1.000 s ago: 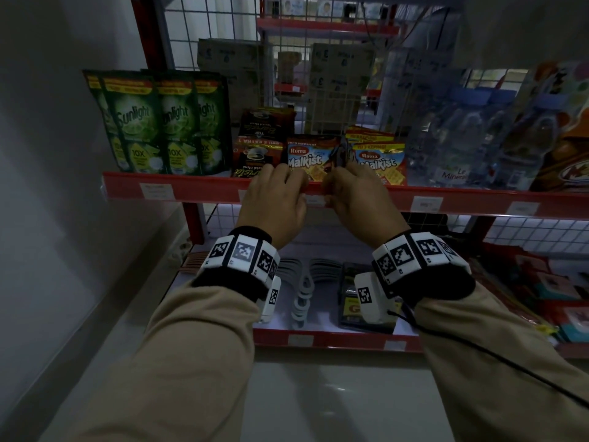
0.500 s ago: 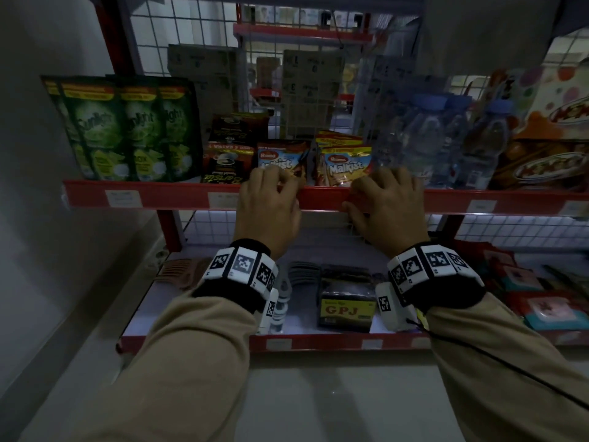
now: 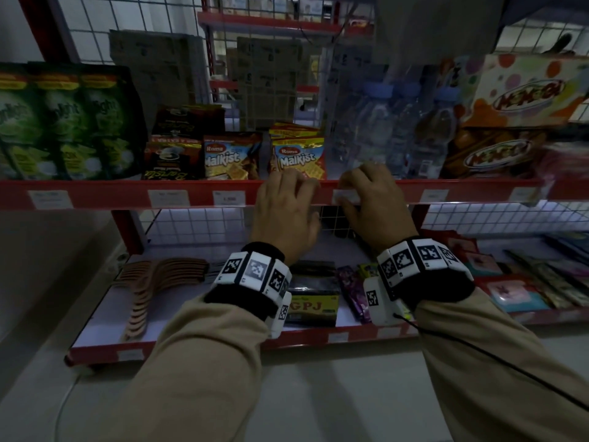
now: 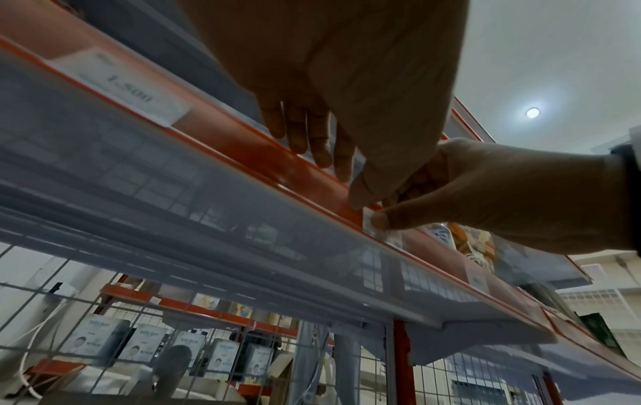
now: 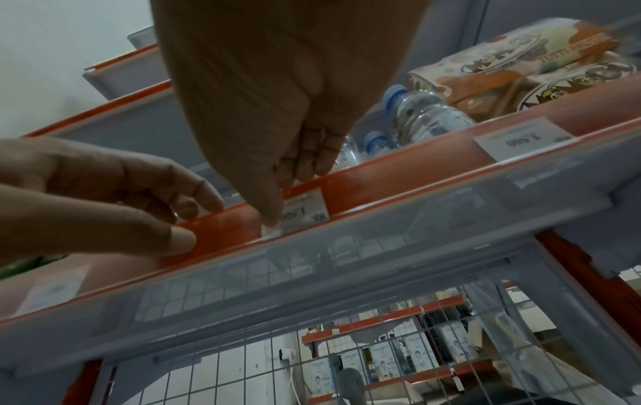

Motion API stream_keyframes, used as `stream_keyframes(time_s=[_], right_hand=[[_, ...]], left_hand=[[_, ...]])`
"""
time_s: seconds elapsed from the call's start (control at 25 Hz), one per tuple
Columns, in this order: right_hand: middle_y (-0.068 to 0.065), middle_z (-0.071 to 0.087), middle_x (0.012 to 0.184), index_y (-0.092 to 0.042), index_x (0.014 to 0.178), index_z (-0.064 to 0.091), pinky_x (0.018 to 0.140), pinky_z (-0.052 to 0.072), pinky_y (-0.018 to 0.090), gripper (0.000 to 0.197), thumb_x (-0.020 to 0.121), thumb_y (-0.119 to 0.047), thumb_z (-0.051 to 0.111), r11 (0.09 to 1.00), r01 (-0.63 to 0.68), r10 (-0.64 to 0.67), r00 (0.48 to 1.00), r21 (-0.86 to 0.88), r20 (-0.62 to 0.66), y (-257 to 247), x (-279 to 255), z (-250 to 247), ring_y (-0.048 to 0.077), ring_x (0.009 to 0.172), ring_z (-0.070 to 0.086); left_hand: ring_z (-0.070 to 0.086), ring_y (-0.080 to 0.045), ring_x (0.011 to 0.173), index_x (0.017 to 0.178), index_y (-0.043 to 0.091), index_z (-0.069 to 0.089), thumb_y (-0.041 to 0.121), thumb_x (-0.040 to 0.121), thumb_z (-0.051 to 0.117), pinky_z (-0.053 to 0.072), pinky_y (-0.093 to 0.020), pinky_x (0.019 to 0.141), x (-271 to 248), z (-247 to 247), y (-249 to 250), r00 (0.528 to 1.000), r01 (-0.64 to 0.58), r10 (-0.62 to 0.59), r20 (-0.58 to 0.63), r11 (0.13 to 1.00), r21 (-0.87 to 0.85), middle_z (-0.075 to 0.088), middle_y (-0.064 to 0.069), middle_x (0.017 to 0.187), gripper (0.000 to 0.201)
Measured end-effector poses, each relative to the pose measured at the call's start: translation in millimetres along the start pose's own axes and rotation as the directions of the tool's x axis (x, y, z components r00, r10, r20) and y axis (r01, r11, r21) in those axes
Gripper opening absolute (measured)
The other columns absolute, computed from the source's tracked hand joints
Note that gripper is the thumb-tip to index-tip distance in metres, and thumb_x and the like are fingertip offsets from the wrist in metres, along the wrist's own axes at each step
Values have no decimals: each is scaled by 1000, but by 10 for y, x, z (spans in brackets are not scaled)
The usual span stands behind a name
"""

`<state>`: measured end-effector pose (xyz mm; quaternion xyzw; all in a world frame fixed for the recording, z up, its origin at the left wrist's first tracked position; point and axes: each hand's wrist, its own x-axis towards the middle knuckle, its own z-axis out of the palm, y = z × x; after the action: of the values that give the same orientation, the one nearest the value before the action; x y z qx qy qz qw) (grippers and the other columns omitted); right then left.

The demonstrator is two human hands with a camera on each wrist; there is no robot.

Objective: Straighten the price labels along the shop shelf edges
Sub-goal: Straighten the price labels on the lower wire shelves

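Red shelf edge (image 3: 121,194) runs across the head view, a clear strip over its face; wire mesh backs the rack.

On the shelf, left to right: green Sunlight pouches (image 3: 60,122), dark coffee packs (image 3: 173,154), two Malkist cracker packs (image 3: 298,156), water bottles (image 3: 392,129) with blue caps, Momogi boxes (image 3: 522,100) stacked at the far right.

Lower shelf (image 3: 223,342): brown combs (image 3: 149,288) fanned at the left, a dark pack marked GPJ (image 3: 314,301) between the two wrists, flat coloured packets to the right.

Left hand (image 3: 283,212): on the shelf edge just below the right-hand Malkist pack. Fingers over the top lip, fairly straight; thumb flat against the red face from below, seen from the right wrist. Nothing held.

Right hand (image 3: 373,199): just beside the left, below the bottles. Fingers curled over the top lip, thumb pressed on the lower left corner of a price label (image 5: 305,209), so the label is nipped between thumb and fingers.

That label sits in the strip, half covered by the hand; from the right wrist its print reads upside down. Whether it lies square, cannot tell.

Other price labels (image 3: 228,197) sit along the edge to the left and right, well apart.
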<state>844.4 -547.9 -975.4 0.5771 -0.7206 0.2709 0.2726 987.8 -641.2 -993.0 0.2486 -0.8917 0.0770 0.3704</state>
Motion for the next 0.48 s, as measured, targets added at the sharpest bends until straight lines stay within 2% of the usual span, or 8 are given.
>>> stream_keyframes(time_s=[0.28, 0.48], right_hand=[[14, 60, 91, -5, 95, 60, 76, 39, 38, 16, 82, -13, 63, 999, 36, -35, 999, -36, 18, -17, 13, -13, 33, 93, 49], [15, 56, 95, -5, 93, 59, 79, 38, 38, 15, 80, -14, 62, 998, 16, -13, 999, -64, 49, -37, 35, -17, 32, 95, 47]], left_hand=[[42, -24, 102, 112, 17, 55, 32, 80, 62, 37, -35, 86, 60, 13, 24, 1000, 26, -25, 9, 998, -60, 46, -6, 108, 36], [42, -24, 101, 112, 17, 54, 32, 81, 61, 36, -34, 85, 40, -1, 21, 1000, 15, -14, 11, 998, -61, 45, -6, 108, 35]])
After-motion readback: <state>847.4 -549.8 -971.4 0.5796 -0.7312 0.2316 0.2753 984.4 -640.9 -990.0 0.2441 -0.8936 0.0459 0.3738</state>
